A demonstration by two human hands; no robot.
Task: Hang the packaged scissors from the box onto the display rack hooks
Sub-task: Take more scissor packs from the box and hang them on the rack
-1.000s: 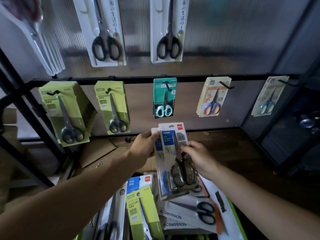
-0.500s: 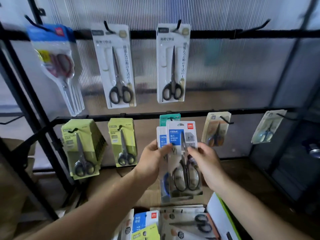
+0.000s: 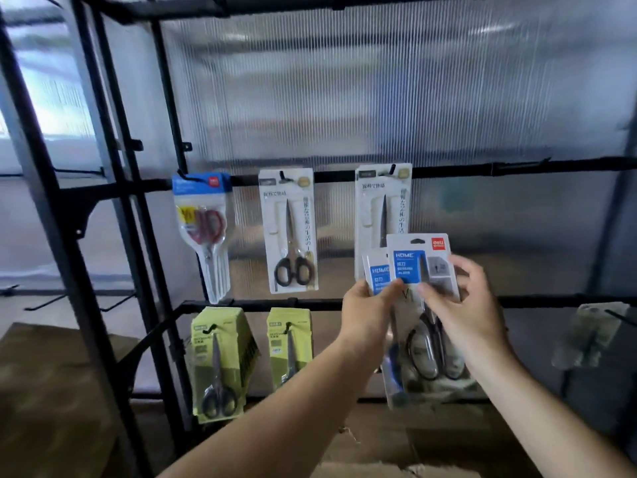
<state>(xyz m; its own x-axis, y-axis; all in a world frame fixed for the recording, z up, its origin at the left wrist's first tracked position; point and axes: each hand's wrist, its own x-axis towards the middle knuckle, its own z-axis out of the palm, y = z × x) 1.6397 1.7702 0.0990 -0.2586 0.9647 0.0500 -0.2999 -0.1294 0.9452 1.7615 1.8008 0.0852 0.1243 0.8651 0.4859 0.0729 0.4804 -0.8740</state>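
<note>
Thumb and curled fingers of the right hand pinch the front pack of scissors at about mid-height. The thumb lies on its clear face and the fingers wrap round its right edge. The left hand pinches the rear pack by its left edge, its thumb lying across the blue label and reaching the front pack's left side.

Both packs stand upright and overlap, the front one set higher and further right. Both carry blue "HOME" labels, and black handles show through the front blister below the right hand. They are held in the air in front of the display rack, not yet on a hook.

The front pack's top edge sits below the middle bar and covers the lower part of a white pack hanging there. Further left on that bar hang another white pack with black-handled scissors and a bunch of blue-topped packs with red handles. Right of the held packs the middle bar runs bare, apart from what looks like one black hook, with a ribbed translucent panel behind.

The lower bar crosses behind the hands. Green packs hang from it on the left and a blurred pack on the right. Cardboard lies below the forearms.
</note>
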